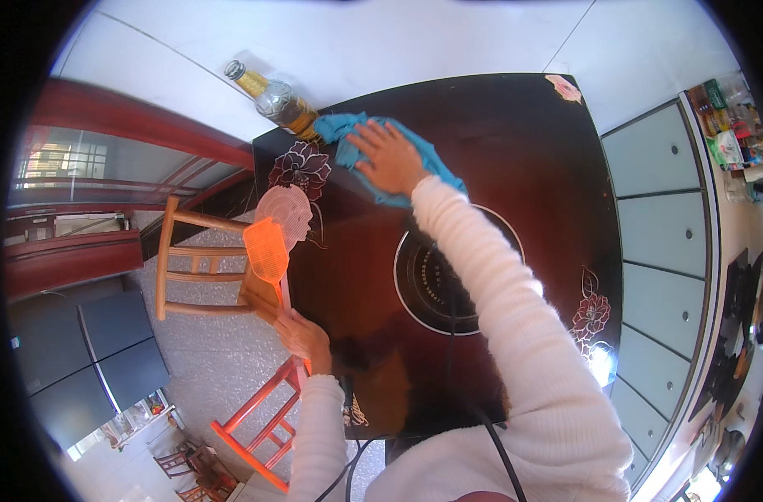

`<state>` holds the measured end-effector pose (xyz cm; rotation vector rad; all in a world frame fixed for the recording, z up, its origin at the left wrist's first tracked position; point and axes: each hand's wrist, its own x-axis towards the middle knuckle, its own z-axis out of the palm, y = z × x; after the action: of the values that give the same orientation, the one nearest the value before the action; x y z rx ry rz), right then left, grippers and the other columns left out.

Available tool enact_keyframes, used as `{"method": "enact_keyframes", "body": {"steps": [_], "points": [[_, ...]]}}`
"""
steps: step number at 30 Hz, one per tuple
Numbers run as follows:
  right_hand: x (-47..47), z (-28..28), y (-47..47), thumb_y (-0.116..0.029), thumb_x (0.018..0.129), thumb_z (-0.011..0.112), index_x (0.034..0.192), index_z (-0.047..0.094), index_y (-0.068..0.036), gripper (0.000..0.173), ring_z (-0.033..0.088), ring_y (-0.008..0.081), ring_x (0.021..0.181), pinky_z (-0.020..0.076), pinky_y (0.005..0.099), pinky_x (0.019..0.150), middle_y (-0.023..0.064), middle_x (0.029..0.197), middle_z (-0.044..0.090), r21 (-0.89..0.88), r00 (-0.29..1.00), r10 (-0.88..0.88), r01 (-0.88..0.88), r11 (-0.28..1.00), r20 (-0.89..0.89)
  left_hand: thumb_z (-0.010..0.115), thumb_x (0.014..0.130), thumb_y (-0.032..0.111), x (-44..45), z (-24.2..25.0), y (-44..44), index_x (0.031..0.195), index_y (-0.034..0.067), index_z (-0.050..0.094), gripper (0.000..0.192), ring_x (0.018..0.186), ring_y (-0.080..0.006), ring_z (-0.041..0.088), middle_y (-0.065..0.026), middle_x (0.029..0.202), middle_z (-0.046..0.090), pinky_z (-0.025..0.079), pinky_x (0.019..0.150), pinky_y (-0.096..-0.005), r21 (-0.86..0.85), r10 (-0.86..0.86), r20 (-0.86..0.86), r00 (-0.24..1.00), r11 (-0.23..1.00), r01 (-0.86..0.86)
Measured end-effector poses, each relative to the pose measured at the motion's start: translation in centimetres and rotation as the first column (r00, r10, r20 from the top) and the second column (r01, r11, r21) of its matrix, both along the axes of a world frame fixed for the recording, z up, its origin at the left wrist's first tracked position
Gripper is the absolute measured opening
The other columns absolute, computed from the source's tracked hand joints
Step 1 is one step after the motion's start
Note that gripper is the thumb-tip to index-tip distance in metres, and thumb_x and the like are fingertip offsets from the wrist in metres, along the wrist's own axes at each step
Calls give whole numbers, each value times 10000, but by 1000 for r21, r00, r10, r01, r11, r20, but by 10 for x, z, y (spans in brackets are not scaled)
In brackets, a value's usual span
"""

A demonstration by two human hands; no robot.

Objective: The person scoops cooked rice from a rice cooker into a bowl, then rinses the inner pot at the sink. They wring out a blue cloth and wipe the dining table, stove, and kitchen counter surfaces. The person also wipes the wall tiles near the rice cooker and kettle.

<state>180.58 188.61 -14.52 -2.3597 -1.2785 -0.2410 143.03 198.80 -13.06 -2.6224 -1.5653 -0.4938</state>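
Note:
My right hand lies flat, fingers spread, on a crumpled blue cloth near the back left of a dark glossy table. Close to my left sleeve, my left hand is closed around the handles of two fly swatters at the table's left edge. The orange fly swatter overlaps the pink fly swatter, whose round head lies partly over the tabletop. Beside the cloth's left end stands a glass bottle with a gold neck wrap and amber liquid low inside.
A round black cooktop sits in the table's middle, partly behind my right arm. A wooden chair and a red chair stand along the left side. Pale drawers run along the right. A black cable hangs near me.

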Motion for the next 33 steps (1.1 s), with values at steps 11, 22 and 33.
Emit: {"method": "enact_keyframes", "body": {"steps": [11, 22, 33], "points": [[155, -8, -194, -408, 992, 496, 1457, 469, -199, 511, 387, 305, 1417, 288, 468, 1163, 92, 1504, 468, -107, 904, -412, 423, 900, 113, 507, 1003, 206, -4, -5, 4, 1249, 66, 553, 287, 984, -394, 585, -177, 1097, 600, 464, 825, -507, 15, 24, -70, 997, 1000, -23], [25, -10, -338, -594, 964, 441, 1517, 385, -141, 717, 306, 394, 1447, 221, 536, 1180, 152, 1564, 369, -101, 200, -975, 976, 191, 94, 529, 998, 232, -4, -1, 9, 1238, 81, 539, 284, 1005, -349, 565, -138, 1051, 579, 446, 817, -469, 22, 0, -118, 993, 1000, 2], [-206, -1, -224, -510, 1001, 444, 1544, 280, -46, 732, 240, 451, 1465, 244, 616, 1148, 253, 1586, 262, -302, 180, -966, 946, 119, 186, 565, 986, 246, -21, 13, 10, 1287, 106, 517, 336, 945, -291, 576, -100, 1021, 564, 455, 778, -447, -42, -21, 33, 999, 999, 23]]}}
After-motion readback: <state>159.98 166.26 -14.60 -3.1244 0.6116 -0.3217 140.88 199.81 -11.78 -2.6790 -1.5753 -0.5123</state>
